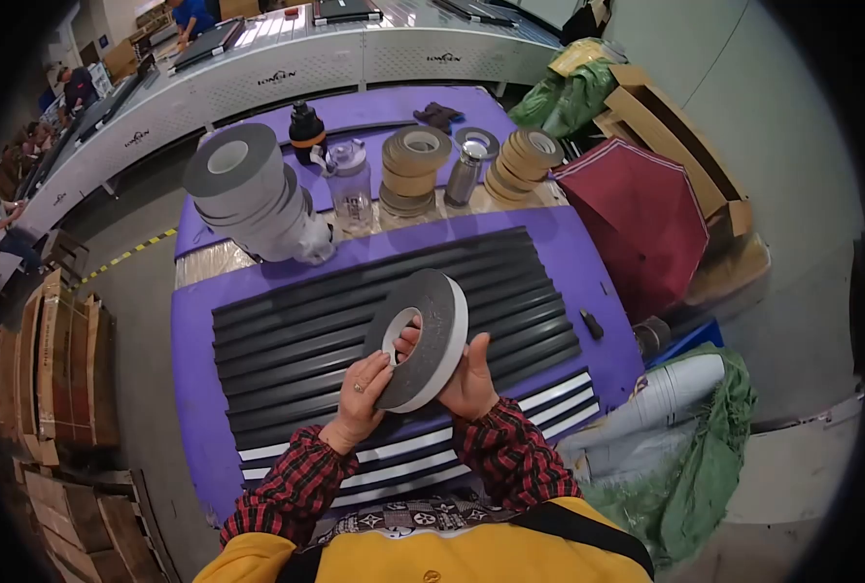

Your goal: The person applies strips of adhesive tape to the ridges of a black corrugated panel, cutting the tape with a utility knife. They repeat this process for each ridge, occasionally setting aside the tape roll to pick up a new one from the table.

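A thick roll of dark grey tape with a white outer edge [433, 325] is held tilted above the table by both hands. My left hand [358, 396] grips its left side, fingers at the white core. Against the roll's lower right edge rests my right hand [471, 385], thumb pointing up and the other fingers partly hidden behind the roll. Some fingertips show through the core hole. Beneath lie long black ribbed strips [296, 340], side by side. Several strips nearest me carry white bands [569, 416] along their length.
The purple-covered table [194, 389] bears stacked grey tape rolls [243, 185], brown tape rolls [413, 170], a clear bottle [350, 189], a steel flask [465, 175] and a small black tool [591, 325]. A red umbrella [637, 219] is at the right; a conveyor [306, 73] runs behind, with people at far left.
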The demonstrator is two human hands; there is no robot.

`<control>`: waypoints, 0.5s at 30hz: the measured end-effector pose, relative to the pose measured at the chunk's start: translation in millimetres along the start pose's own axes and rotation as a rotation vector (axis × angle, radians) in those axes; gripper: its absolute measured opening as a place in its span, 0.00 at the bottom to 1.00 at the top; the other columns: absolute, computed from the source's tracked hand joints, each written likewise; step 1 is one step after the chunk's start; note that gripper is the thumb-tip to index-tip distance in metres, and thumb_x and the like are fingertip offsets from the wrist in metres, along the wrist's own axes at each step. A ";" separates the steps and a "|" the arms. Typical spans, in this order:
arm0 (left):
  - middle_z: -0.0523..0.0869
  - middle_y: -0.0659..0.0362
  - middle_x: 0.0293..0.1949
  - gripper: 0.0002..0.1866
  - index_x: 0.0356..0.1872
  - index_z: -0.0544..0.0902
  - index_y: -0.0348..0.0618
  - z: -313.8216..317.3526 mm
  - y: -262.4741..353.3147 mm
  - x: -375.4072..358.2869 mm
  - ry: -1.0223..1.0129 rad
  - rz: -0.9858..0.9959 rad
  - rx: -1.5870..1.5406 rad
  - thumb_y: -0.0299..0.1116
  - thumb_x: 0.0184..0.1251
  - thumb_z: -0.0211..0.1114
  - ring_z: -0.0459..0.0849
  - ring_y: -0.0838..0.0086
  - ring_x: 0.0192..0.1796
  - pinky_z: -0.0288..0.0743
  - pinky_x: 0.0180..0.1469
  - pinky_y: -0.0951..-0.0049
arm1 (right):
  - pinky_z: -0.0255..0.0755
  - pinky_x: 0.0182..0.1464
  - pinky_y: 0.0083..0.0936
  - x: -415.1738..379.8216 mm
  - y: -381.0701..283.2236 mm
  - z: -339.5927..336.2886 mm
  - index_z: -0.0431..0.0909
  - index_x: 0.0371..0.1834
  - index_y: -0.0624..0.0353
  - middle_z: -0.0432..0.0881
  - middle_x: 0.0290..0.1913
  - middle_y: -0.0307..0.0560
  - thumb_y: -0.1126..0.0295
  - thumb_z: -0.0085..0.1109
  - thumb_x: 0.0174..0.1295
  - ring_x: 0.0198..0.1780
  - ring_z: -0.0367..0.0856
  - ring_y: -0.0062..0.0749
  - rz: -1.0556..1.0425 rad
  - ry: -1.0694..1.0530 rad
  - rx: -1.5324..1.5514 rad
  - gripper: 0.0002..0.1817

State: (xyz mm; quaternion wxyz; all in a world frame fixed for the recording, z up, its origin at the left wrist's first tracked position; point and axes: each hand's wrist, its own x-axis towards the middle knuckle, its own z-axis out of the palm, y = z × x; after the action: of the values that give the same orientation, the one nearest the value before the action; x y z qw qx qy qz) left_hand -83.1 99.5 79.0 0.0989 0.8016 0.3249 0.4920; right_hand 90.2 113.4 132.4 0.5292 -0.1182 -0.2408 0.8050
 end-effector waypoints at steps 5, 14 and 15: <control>0.74 0.50 0.50 0.24 0.51 0.72 0.45 -1.7 3.6 -28.9 -0.452 -0.213 0.155 0.26 0.49 0.62 0.74 0.58 0.51 0.69 0.49 0.64 | 0.65 0.52 0.30 -39.8 14.3 -13.4 0.56 0.57 0.69 0.71 0.47 0.54 0.62 0.70 0.38 0.48 0.72 0.37 -0.209 0.378 -1.065 0.44; 0.79 0.56 0.31 0.10 0.42 0.77 0.35 -10.1 63.1 24.0 0.001 -0.588 -0.502 0.28 0.61 0.57 0.78 0.75 0.33 0.71 0.35 0.79 | 0.62 0.50 0.39 -88.2 4.1 -29.7 0.61 0.52 0.69 0.70 0.44 0.57 0.63 0.75 0.27 0.47 0.69 0.49 -0.434 0.126 -1.956 0.46; 0.79 0.56 0.33 0.12 0.44 0.76 0.35 -5.0 68.1 31.7 0.038 -0.534 -0.468 0.27 0.60 0.58 0.78 0.75 0.34 0.72 0.36 0.79 | 0.62 0.50 0.39 -89.4 0.4 -32.5 0.61 0.52 0.69 0.70 0.44 0.57 0.63 0.75 0.27 0.47 0.69 0.49 -0.431 0.103 -1.950 0.46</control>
State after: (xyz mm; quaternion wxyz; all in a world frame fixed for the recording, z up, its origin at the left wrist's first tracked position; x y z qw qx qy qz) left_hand -48.9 65.9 137.0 0.3989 0.6348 0.4034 0.5247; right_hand 141.1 40.5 98.6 0.3454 -0.4895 -0.7890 0.1364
